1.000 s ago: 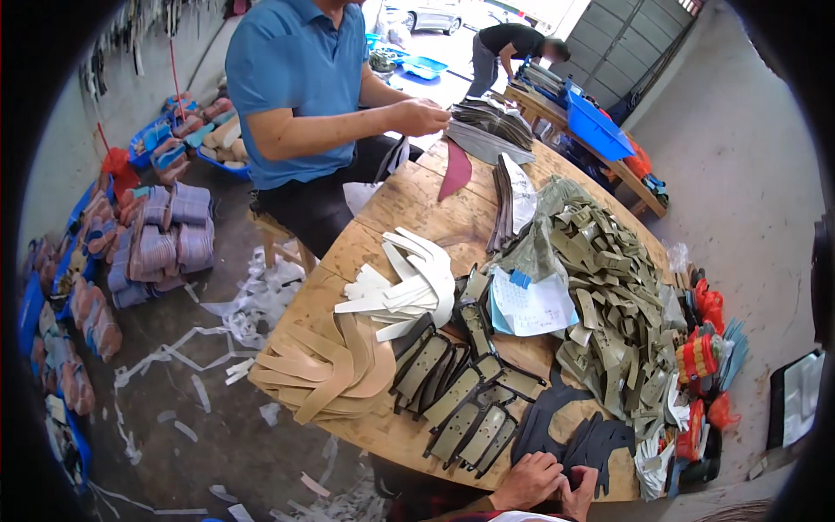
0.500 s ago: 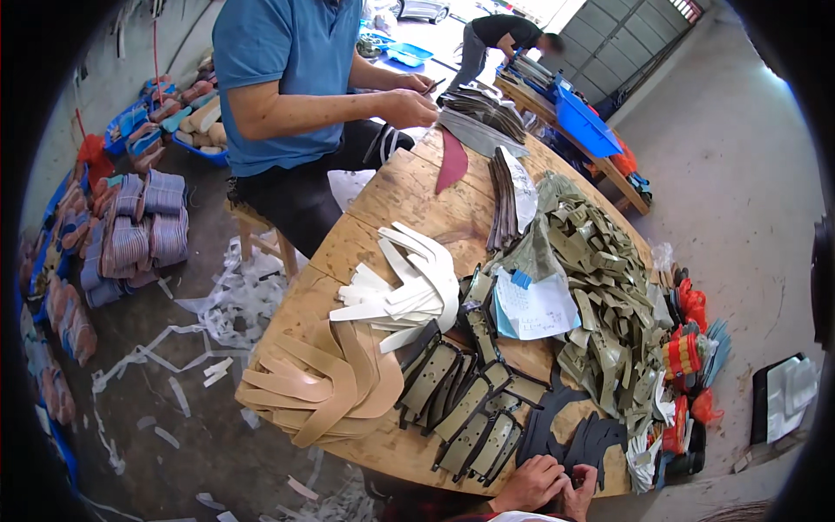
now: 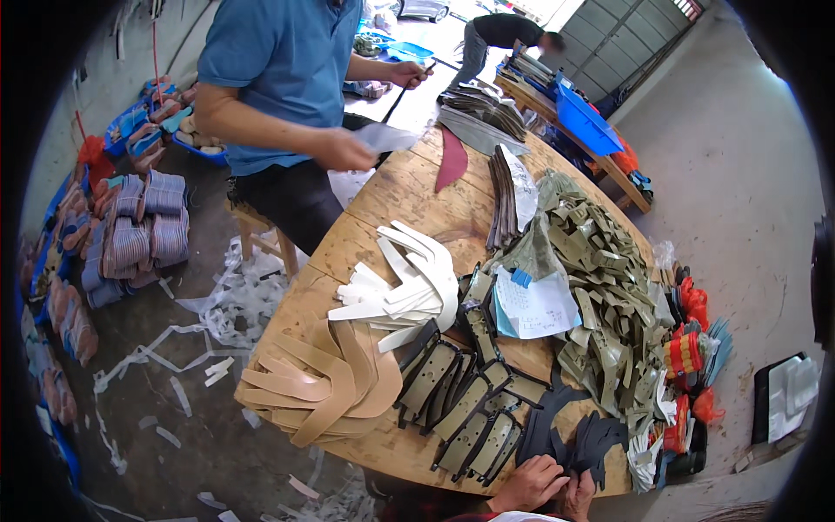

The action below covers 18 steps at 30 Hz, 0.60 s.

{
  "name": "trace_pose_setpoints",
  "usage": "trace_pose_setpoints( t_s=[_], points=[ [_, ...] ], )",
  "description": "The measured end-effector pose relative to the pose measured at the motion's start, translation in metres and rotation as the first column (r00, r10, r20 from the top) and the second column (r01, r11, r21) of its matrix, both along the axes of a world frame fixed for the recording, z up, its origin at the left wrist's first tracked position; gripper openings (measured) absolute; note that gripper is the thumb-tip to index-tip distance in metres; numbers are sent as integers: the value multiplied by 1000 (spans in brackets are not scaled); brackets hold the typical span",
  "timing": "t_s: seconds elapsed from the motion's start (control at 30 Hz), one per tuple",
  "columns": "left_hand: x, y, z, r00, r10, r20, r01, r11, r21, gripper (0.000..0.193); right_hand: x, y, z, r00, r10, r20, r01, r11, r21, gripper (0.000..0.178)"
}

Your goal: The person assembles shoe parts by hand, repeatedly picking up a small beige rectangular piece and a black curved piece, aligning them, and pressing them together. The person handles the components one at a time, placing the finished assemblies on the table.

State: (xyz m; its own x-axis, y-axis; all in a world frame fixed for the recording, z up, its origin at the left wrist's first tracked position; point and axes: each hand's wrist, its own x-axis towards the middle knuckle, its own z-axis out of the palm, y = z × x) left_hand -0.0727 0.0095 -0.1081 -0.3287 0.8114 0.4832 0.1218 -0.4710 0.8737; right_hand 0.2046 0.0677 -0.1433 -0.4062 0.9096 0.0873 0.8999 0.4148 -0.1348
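At the near edge of the wooden table (image 3: pixel 470 196), my left hand (image 3: pixel 528 484) is closed with its fingers bent. My right hand (image 3: pixel 577 497) sits close beside it, thumb and fingers pinched together. Whatever lies between the fingers is too small or hidden to make out. Just beyond my hands are flat black curved pieces (image 3: pixel 597 439), fanned in a pile, and further black strips (image 3: pixel 541 426) touch the area by my left fingertips. To the left lie olive pieces with black edging (image 3: pixel 470 407), arranged in linked rows.
Tan curved strips (image 3: pixel 335 383) and white ones (image 3: pixel 417 283) lie at the table's left. A heap of olive pieces (image 3: pixel 600 287) covers the right, beside a written paper sheet (image 3: pixel 535 304). A person in a blue shirt (image 3: pixel 278 70) sits across, handling a grey sheet (image 3: pixel 385 137).
The seated person's hands have moved apart, one swinging left with the grey sheet. My right hand's fingers have shifted slightly; my left hand stays almost in place.
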Motion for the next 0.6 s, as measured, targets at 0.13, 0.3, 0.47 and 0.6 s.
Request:
trace_pose_setpoints(
  t_s=[0.13,0.3,0.47,0.6],
  points=[
    [-5,0,1,1000,13,-3,-13,1000,-18,14,-14,1,10,987,75,145,-93,988,121,31],
    [-1,0,3,1000,6,-3,-6,1000,-22,14,-56,8,69,985,-169,32,172,954,-247,34],
    [0,-3,3,1000,1,-10,-1,1000,-7,13,-67,11,70,932,-202,-300,192,979,-64,20],
    [0,-3,2,1000,4,-29,-4,1000,1,21,-100,20,94,886,-113,-450,115,993,-22,25]
  ],
)
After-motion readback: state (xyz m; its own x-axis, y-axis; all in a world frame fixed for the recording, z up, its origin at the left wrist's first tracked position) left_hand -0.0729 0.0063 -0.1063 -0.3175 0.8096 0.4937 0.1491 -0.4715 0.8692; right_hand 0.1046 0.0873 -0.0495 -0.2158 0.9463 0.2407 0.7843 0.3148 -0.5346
